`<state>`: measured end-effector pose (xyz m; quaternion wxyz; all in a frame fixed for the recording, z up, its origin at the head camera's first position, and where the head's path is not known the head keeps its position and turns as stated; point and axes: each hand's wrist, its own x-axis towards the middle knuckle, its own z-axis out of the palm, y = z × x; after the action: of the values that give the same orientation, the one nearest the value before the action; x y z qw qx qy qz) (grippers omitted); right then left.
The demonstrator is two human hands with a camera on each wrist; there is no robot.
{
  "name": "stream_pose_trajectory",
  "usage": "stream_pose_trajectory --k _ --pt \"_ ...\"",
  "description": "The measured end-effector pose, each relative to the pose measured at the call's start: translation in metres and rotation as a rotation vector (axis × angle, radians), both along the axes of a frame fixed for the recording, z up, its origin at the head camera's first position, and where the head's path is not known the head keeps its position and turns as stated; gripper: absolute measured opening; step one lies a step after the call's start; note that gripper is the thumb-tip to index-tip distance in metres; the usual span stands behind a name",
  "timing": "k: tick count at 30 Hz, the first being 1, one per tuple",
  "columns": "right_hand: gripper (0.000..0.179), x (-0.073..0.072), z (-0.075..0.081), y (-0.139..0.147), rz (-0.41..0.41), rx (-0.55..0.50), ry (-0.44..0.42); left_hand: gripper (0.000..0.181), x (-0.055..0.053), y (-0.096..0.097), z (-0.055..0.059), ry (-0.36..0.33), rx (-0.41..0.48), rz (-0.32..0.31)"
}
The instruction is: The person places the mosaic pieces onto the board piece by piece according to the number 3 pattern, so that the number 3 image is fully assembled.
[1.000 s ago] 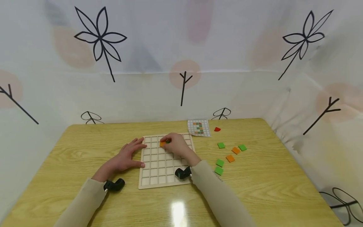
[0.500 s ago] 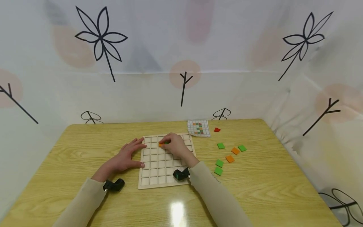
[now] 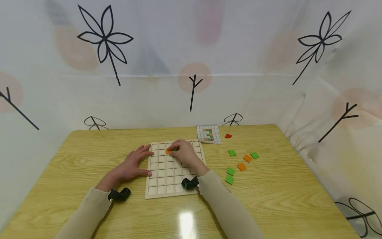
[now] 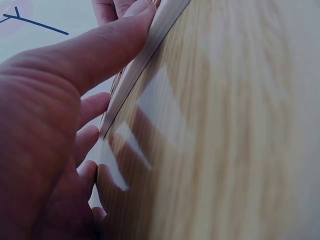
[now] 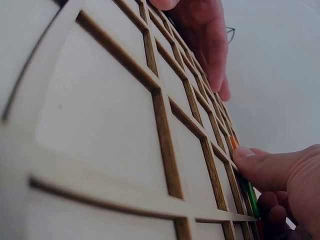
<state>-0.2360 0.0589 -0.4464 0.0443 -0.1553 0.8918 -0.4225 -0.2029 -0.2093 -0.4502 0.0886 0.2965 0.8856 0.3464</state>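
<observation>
A pale wooden grid board lies on the table. My right hand is over its far rows, thumb and forefinger pinching an orange square tile at one of the cells. Beside that tile, partly hidden under the hand, a green tile sits in the grid; a sliver of red shows below it in the right wrist view. My left hand rests at the board's left edge with fingers spread, the thumb touching the rim.
Right of the board lie loose green tiles and orange tiles. A red quarter-round piece lies farther back, beside a paper card printed with a coloured grid pattern. A patterned cloth hangs behind the table.
The right hand has shifted slightly left with the orange tile, which now lies flatter at a cell left of the green one. The left hand has stayed in place.
</observation>
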Motion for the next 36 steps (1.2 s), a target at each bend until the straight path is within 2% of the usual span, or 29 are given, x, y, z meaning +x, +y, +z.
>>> stream_pose_trajectory --k 13,24,31,36 --pt "0.017 0.001 0.001 -0.001 0.011 -0.018 0.016 0.076 -0.001 -0.002 -0.001 0.008 -0.001 0.0" --pt "0.019 0.001 -0.002 0.011 0.011 -0.135 -0.031 0.075 -0.001 -0.001 -0.004 0.005 -0.008 -0.001" --pt "0.023 0.006 0.009 0.022 0.029 -0.156 -0.012 0.077 -0.002 -0.001 -0.004 0.019 -0.006 -0.003" --pt "0.022 0.008 0.016 0.033 0.038 -0.137 0.035 0.077 -0.003 -0.002 -0.003 0.013 -0.006 -0.002"
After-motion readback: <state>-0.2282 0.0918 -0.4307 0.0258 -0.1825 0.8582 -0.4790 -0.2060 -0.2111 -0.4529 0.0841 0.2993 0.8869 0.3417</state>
